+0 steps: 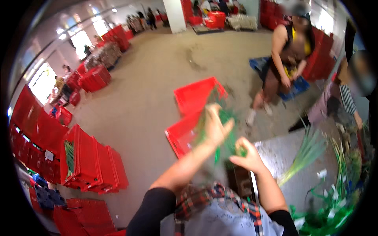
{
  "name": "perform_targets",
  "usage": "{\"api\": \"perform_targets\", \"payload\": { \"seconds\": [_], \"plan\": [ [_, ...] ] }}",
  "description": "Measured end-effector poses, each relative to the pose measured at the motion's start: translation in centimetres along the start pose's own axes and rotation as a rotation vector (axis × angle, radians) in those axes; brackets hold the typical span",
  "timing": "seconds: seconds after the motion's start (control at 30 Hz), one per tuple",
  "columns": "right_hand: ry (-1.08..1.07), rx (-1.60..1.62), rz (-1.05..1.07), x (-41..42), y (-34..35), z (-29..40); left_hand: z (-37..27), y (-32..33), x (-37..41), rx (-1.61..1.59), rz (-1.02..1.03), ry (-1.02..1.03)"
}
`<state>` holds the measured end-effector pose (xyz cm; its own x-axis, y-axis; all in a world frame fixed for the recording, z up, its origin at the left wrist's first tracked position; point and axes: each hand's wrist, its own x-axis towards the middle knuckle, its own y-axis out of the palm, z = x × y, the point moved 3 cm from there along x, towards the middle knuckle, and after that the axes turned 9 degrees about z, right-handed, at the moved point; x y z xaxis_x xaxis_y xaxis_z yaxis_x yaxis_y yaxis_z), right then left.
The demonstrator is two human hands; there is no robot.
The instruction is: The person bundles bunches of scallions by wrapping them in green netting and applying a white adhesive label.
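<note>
Blurred green leafy stalks hang at my left hand, which is raised over the red plastic crates; the blur hides how its fingers sit on them. My right hand is curled at the left edge of the metal table, with something small and green between thumb and fingers, too blurred to name. A bunch of green onions lies on that table, to the right of my right hand. Green ties with white tags are heaped at the table's near right corner.
Stacked red crates stand at the left, the front one holding long green leaves. One person sits beyond the table near a blue pallet; another person in a striped sleeve leans at the right edge. A white pillar rises behind.
</note>
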<state>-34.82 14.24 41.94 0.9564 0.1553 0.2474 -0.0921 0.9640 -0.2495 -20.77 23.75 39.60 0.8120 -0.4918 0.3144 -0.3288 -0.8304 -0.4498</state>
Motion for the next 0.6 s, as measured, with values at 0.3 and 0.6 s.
{"api": "perform_targets", "payload": {
  "seconds": [0.3, 0.6],
  "plan": [
    [0.067, -0.070, 0.147, -3.1, 0.4, -3.4, 5.9, 2.3, 0.3, -1.821, 0.779, -0.264],
    [0.130, 0.362, -0.292, -5.2, -0.7, -3.4, 0.3, 4.3, -1.5, -0.052, 0.213, 0.089]
  ]
}}
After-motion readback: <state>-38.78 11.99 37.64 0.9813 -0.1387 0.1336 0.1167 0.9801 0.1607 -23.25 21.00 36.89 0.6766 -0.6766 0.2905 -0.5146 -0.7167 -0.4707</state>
